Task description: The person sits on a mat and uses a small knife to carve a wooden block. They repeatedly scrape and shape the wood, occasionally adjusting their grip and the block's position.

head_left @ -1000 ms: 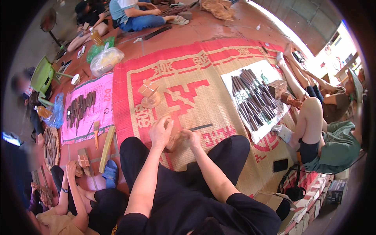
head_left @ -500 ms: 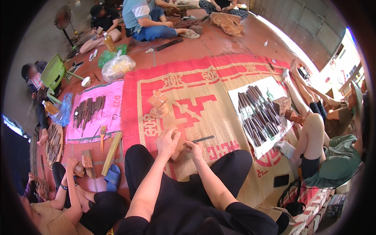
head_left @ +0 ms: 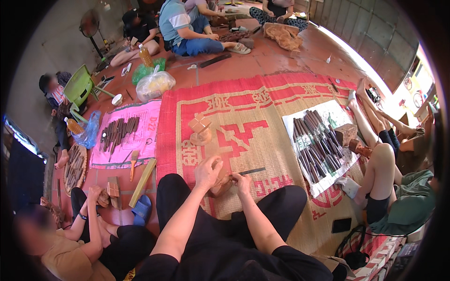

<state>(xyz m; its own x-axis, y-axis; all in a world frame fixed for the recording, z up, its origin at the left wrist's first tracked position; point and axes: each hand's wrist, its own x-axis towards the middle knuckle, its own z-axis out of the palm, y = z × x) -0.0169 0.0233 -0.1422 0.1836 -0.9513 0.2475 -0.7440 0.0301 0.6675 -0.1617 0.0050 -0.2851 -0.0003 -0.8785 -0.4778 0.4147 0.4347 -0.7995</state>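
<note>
Between my knees, low over the mat, is a brown wooden piece (head_left: 220, 188) with a carved or rounded shape. My left hand (head_left: 206, 173) is curled over its left side with fingers bent. My right hand (head_left: 242, 182) is closed at the right side of the wood, pinching a slim dark chisel-like tool (head_left: 254, 170). The tool's dark end sticks out to the right; its other end is hidden by my fingers and the wood. Just beyond my hands, a tied wooden block (head_left: 200, 123) rests by a round wooden piece (head_left: 201, 137) on the mat.
Dark-handled tools (head_left: 318, 147) lie in rows on a white sheet at right; more tools (head_left: 119, 133) cover a pink sheet at left. Nearby are a brush (head_left: 134, 165), a wooden bar (head_left: 143, 183), blue slippers (head_left: 142, 210) and a phone (head_left: 341, 225). People sit close on both sides.
The whole view has shifted, so the surroundings appear farther right and slightly lower. Both hands stay at the wooden piece, which shows a little more between them now.
</note>
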